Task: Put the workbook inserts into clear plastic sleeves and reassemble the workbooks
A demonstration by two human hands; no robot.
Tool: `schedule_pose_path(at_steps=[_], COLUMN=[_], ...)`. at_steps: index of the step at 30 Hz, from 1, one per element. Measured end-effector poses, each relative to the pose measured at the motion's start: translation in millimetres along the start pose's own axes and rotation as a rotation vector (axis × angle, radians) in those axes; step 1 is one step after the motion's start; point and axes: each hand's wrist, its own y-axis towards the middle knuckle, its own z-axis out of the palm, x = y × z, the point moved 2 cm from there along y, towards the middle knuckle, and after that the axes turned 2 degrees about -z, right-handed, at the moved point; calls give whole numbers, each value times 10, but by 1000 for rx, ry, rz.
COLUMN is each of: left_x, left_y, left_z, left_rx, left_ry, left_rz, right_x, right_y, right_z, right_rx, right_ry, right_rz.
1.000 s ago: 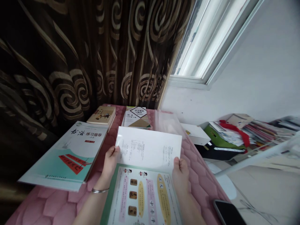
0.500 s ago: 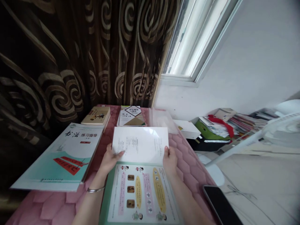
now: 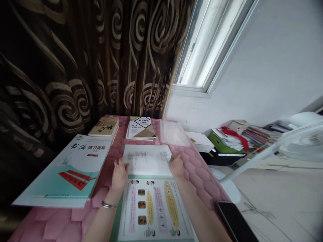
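An open book (image 3: pixel 151 208) lies before me on the pink padded cover, its lower page printed with yellow ovals, pink strips and small cartoon figures. The mostly white upper page (image 3: pixel 151 163) carries small print. At that page's left edge, my left hand (image 3: pixel 120 173) is closed, thumb over the paper and a silver bangle on the wrist. My right hand (image 3: pixel 176 165) grips the opposite edge, with fingers curled; its fingertips are partly hidden. To the left is a stack of larger books topped by a white and teal calligraphy workbook (image 3: pixel 68 168).
Farther back are tan-covered books (image 3: pixel 104 127), a white and gold workbook stack (image 3: pixel 140 127) and a clear plastic sleeve (image 3: pixel 174 132). A phone (image 3: pixel 236 220) lies at the right edge. Beyond it stand a white fan (image 3: pixel 252 158) and a green box (image 3: pixel 224 144) of papers.
The white upper page has tilted back and lies lower and flatter than before. Both hands have moved with its edges, the right one slightly inward.
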Motion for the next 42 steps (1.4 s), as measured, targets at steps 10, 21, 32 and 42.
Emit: schedule_pose_path(at_steps=[10,21,32,42], left_x=[-466,-828,-571,-453], left_y=[-167,-305,-214,69], left_z=[-98,398,304,77], left_rx=[114,595,528,451], left_ry=[603,446,540,722], left_rz=[95,264,170,69], right_x=[53,251,110,-88], right_y=[107,-113,-874,-731], right_z=[-45,-155,24,-96], right_rx=[275,213,555,520], right_ry=[-352,-483,-636,-676], right_rz=[-6,-235,-570,-483])
